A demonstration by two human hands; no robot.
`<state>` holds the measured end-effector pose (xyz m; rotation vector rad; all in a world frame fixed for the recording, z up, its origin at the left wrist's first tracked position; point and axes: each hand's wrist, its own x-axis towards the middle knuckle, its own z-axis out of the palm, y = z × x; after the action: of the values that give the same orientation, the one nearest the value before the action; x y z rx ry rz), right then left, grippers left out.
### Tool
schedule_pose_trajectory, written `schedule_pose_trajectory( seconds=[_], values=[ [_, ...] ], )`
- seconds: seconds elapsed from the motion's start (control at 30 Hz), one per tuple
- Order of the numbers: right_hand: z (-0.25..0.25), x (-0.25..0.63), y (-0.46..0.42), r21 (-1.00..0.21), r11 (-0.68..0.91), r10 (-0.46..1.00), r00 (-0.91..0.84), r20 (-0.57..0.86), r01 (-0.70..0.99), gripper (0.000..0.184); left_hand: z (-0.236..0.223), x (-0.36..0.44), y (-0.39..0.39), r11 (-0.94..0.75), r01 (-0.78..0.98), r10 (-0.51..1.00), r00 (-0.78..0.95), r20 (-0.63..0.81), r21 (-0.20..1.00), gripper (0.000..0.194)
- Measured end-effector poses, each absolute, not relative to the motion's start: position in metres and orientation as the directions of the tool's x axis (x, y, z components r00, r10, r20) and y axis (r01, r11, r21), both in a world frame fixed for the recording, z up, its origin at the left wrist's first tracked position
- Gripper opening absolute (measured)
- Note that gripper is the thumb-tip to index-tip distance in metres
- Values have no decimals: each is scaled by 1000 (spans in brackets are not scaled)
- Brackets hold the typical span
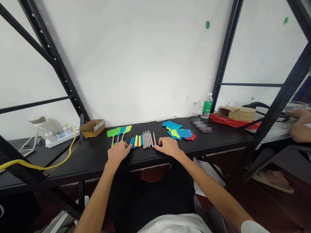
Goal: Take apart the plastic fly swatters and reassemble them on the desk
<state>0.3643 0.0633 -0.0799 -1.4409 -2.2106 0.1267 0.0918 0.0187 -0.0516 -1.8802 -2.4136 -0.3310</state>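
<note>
My left hand [119, 151] rests on the black table [92, 158], fingers curled toward a row of coloured handle grips [136, 141] in blue, yellow and red. My right hand [168, 146] lies palm down, fingers spread, its fingertips touching the right end of a row of several thin metal rods [148, 139]. Left of the grips lie three assembled fly swatters [119, 131], green, blue and yellow-green. A pile of loose swatter heads [179, 132] in blue, yellow and red sits to the right of my right hand.
A small open cardboard box [92, 127] stands at the table's back left. A water bottle [207, 106] stands at the back right by a black rack post [224, 55]. Another person's hands [300, 124] work at the far right near a brown box [236, 113]. A yellow cable [48, 163] and power strip [62, 136] lie left.
</note>
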Motion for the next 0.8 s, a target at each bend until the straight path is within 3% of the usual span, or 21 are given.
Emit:
schedule_pose_trajectory(
  seconds=[0.13, 0.3, 0.4, 0.53, 0.67, 0.8],
  values=[
    [-80, 362, 65, -359, 364, 916, -260, 306, 860, 20, -53, 87, 20, 222, 963, 950, -249, 191, 150, 42],
    [-84, 360, 65, -282, 316, 921, -221, 322, 906, 31, -52, 87, 19, 236, 960, 944, -264, 197, 151, 38],
    [-85, 362, 68, -316, 308, 923, -202, 326, 897, 35, -49, 89, 18, 258, 954, 943, -283, 174, 155, 38],
    [-84, 371, 80, -530, 310, 946, -199, 257, 789, 39, -45, 88, 17, 311, 934, 923, -341, 180, 175, 36],
    [-85, 383, 96, -875, 246, 960, -228, 161, 417, 36, -42, 86, 16, 341, 911, 893, -391, 224, 232, 33],
    [-86, 390, 105, -988, 120, 964, -248, 93, 94, 31, -38, 86, 14, 338, 890, 875, -417, 247, 305, 30]
  ],
)
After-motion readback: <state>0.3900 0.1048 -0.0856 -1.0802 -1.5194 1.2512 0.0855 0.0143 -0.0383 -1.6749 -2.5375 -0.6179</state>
